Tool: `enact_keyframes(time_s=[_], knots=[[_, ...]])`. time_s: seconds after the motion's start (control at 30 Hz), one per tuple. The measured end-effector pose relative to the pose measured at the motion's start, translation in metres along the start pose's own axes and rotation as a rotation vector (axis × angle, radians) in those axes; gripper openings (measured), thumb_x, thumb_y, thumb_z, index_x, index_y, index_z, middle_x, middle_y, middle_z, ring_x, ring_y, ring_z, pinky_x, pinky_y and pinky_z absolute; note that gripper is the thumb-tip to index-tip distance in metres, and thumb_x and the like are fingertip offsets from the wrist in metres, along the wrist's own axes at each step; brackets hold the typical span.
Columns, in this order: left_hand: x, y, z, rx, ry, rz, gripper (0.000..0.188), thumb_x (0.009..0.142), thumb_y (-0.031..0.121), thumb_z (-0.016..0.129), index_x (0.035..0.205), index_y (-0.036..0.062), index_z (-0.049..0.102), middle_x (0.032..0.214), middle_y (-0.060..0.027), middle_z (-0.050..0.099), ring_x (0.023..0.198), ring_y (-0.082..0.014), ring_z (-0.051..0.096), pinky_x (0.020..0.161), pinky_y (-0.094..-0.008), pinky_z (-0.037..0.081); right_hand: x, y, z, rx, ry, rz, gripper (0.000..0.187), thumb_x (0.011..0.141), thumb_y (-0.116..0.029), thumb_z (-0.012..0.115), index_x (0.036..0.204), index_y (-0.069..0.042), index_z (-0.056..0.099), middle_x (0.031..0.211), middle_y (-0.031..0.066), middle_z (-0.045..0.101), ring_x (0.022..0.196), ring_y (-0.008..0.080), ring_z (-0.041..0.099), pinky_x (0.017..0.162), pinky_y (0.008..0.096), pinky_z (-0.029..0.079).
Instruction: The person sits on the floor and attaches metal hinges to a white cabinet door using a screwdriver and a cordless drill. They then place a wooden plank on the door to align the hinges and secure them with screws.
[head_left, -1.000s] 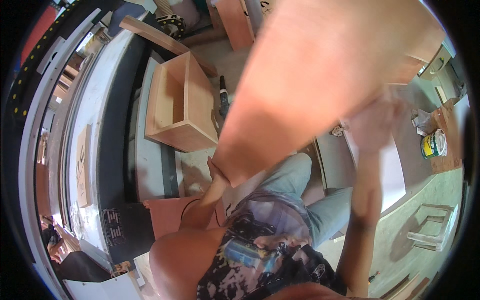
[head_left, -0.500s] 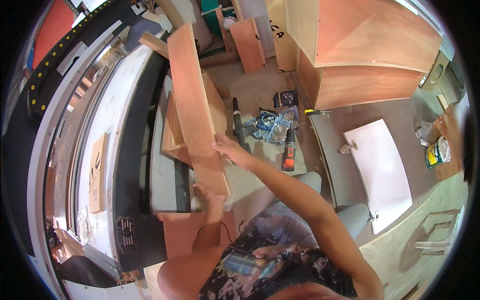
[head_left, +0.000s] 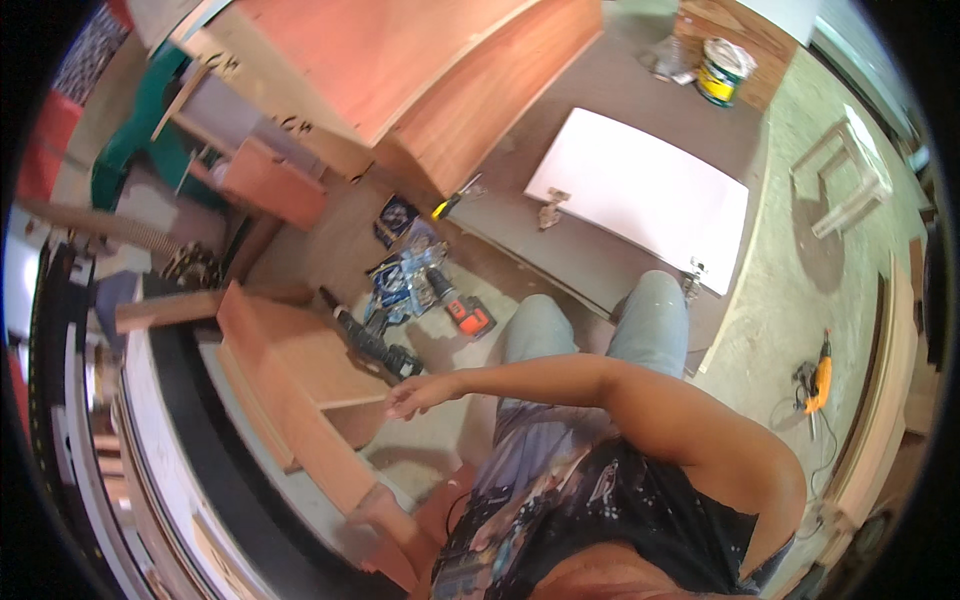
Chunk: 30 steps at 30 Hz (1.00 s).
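A shallow open wooden box (head_left: 285, 375), like a drawer, leans at the left beside the black-and-white machine bed. My left hand (head_left: 378, 512) is on its near end, the fingers closed around the corner and somewhat blurred. My right hand (head_left: 425, 396) hovers by the box's right edge, open, its fingers loosely extended with nothing in them. Beyond it on the floor lie a black power tool (head_left: 375, 340) and an orange-and-black cordless drill (head_left: 462, 308). Several plastic bags of hardware (head_left: 405, 275) lie next to the drill.
A white curved panel (head_left: 645, 195) with hinges lies on a brown board ahead of my knees. A yellow-handled screwdriver (head_left: 455, 198) rests by the large wooden cabinet (head_left: 480, 95). To the right are a paint bucket (head_left: 722, 72), a stool (head_left: 845, 175) and an orange corded tool (head_left: 820, 375).
My view has swung to the right. My right hand has come off the wooden panel of the box, while my left hand stays at the near end.
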<state>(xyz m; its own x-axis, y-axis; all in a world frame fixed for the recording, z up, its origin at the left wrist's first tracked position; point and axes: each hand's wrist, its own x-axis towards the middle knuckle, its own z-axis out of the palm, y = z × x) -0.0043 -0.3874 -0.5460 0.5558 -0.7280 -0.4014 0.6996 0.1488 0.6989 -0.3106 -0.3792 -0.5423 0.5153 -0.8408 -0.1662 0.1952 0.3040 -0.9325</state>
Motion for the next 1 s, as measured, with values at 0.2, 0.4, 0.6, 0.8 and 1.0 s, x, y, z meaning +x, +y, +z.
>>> enact_keyframes(time_s=[0.2, 0.4, 0.6, 0.8, 1.0], knots=[[-0.084, -0.089, -0.057, 1.260, -0.576, -0.180, 0.049, 0.094, 0.045, 0.042, 0.108, -0.0010, 0.052, 0.092, -0.0103, 0.052, 0.084, -0.0226, 0.052, 0.074, -0.0372, 0.043, -0.209, 0.032, -0.103, 0.197, 0.793, -0.280, 0.051, 0.094, -0.039, 0.061, 0.130, -0.004, 0.054, 0.113, 0.0073, 0.063, 0.100, 0.0168, 0.061, 0.087, 0.0334, 0.049], [-0.141, -0.272, 0.084, 1.201, -1.370, -0.200, 0.033, 0.099, 0.028, 0.057, 0.073, 0.0081, 0.051, 0.062, -0.0004, 0.051, 0.050, -0.0085, 0.044, 0.047, -0.0246, 0.035, -0.443, 0.148, -0.157, 0.304, 2.066, -0.373, 0.038, 0.093, -0.033, 0.061, 0.116, -0.003, 0.061, 0.089, 0.0048, 0.063, 0.079, 0.0109, 0.057, 0.071, 0.0248, 0.045], [-0.190, -0.494, 0.226, 1.363, -1.512, -0.476, 0.025, 0.093, 0.026, 0.064, 0.100, 0.0019, 0.064, 0.082, -0.0040, 0.063, 0.068, -0.0092, 0.058, 0.056, -0.0236, 0.046, -0.499, 0.258, -0.159, 0.250, 2.520, 0.195, 0.050, 0.087, -0.033, 0.066, 0.117, 0.006, 0.058, 0.093, 0.0091, 0.062, 0.082, 0.0148, 0.057, 0.071, 0.0293, 0.046], [-0.202, -0.618, 0.245, 1.646, -1.576, 0.091, 0.051, 0.082, 0.036, 0.074, 0.108, -0.0073, 0.064, 0.101, -0.0195, 0.069, 0.093, -0.0277, 0.066, 0.081, -0.0374, 0.051, -0.488, 0.308, -0.158, 0.413, 2.406, 0.325, 0.048, 0.086, -0.037, 0.069, 0.108, 0.006, 0.060, 0.076, 0.0066, 0.062, 0.066, 0.0135, 0.056, 0.058, 0.0286, 0.045], [-0.224, -0.617, 0.232, 1.741, -1.885, 0.203, 0.055, 0.078, 0.040, 0.077, 0.111, -0.0034, 0.066, 0.110, -0.0228, 0.067, 0.102, -0.0312, 0.065, 0.087, -0.0388, 0.050, -0.467, 0.289, -0.155, 0.357, 2.256, 0.512, 0.042, 0.090, -0.036, 0.064, 0.099, 0.005, 0.063, 0.077, 0.0079, 0.063, 0.062, 0.0128, 0.057, 0.052, 0.0281, 0.043]])
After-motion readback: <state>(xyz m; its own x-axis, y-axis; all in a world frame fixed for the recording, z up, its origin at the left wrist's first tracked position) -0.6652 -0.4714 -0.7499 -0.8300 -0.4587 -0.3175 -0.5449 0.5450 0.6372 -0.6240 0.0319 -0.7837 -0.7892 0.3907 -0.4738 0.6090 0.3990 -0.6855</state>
